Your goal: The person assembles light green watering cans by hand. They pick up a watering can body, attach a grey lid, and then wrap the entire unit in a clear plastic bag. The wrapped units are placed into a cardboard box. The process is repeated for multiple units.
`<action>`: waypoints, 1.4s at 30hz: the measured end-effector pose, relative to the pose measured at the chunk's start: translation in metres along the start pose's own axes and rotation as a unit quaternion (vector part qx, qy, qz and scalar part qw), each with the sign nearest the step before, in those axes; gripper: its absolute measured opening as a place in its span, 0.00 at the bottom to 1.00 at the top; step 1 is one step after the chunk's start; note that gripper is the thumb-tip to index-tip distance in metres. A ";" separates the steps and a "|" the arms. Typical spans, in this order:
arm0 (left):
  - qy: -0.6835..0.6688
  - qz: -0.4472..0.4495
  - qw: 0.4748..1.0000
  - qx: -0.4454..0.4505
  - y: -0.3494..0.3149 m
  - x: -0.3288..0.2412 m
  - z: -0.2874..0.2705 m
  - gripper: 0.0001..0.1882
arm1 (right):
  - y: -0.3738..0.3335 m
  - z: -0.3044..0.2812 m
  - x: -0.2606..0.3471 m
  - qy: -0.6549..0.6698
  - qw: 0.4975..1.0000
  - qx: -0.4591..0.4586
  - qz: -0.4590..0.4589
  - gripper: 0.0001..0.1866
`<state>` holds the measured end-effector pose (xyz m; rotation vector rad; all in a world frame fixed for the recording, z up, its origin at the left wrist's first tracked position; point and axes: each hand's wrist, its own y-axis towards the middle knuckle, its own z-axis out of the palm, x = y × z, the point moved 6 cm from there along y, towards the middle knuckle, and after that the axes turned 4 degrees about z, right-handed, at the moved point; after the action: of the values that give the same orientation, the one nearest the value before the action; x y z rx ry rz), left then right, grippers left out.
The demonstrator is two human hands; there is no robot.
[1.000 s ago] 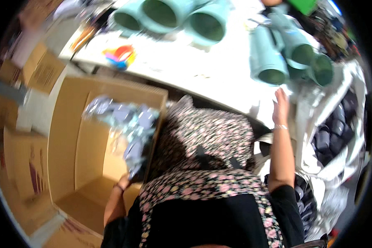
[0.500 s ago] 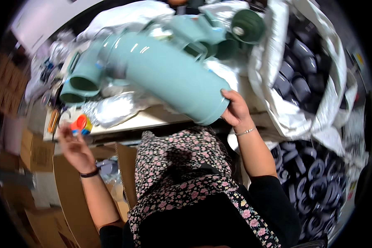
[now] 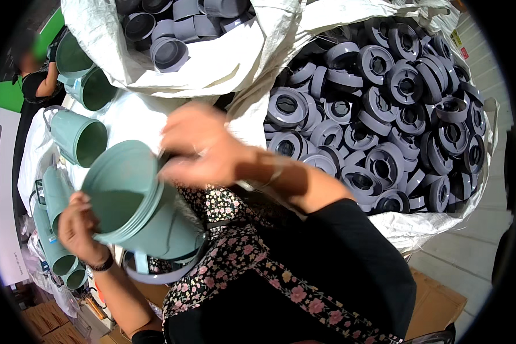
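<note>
Beside woven sacks (image 3: 226, 66), left hand (image 3: 79, 230) grips ridged cylinder (image 3: 163, 221).

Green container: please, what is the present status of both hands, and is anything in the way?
Left hand holding green container near its mouth. Right hand blurred at the opposite side, contact unclear. No obstruction seen.

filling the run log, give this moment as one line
left hand: holding jug rim | right hand: blurred, beside rim | sack: grey rings
</note>
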<state>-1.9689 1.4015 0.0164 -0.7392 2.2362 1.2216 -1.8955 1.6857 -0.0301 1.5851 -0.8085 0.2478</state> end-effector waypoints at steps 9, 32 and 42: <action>0.223 -0.123 0.958 -0.133 -0.041 0.050 -0.116 0.18 | -0.344 -0.165 -0.153 -0.244 0.629 0.353 0.648 0.42; -0.262 -0.169 0.905 -0.288 -0.027 0.025 -0.061 0.30 | 0.100 0.174 0.020 0.327 0.903 0.143 0.241 0.27; -0.189 -0.131 0.913 -0.336 -0.054 0.024 -0.079 0.19 | 0.102 0.203 0.031 0.257 0.941 0.139 0.170 0.31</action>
<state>-1.9631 1.3031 0.0065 -0.9115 1.3410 1.8249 -1.9949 1.4875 0.0277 1.5278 -0.6438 1.0215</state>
